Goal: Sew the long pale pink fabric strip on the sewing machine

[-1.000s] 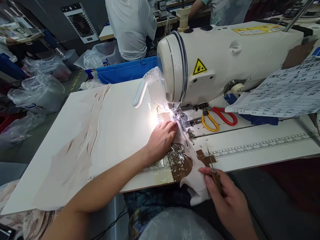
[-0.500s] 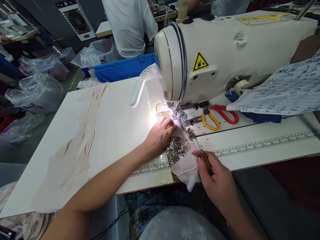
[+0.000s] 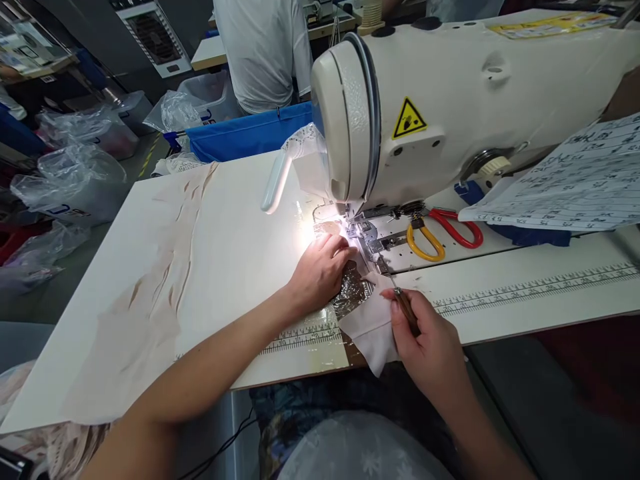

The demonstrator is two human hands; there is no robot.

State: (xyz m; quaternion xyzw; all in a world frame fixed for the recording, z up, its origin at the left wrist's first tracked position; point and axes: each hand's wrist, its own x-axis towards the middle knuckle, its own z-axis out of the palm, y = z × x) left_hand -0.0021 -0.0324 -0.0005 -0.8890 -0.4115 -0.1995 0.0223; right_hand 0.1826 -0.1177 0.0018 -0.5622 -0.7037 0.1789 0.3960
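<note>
My left hand (image 3: 323, 270) rests beside the lit needle area (image 3: 350, 227) of a white sewing machine (image 3: 445, 100). Its fingers are bent and pressed together on a strip of pale pink fabric, whose part under the fingertips is hidden. In my right hand (image 3: 430, 340) is an awl (image 3: 407, 313) with a wooden handle and a thin metal shaft. The awl's tip reaches towards a small metal guide (image 3: 381, 265). The loose end of the pale fabric (image 3: 370, 330) lies by my right fingertips and hangs over the table's front edge.
Scissors with yellow and red handles (image 3: 425, 241) lie right of the needle. Handwritten paper (image 3: 565, 180) overhangs the machine bed. Pale fabric pieces (image 3: 150, 300) lie on the left of the white table (image 3: 240, 220). A blue cloth trough (image 3: 250, 137) runs behind; a person in white (image 3: 263, 53) is beyond.
My right hand and the awl have moved slightly left and up, and the loose fabric end has shifted with them. My left hand stays nearly in place by the needle.
</note>
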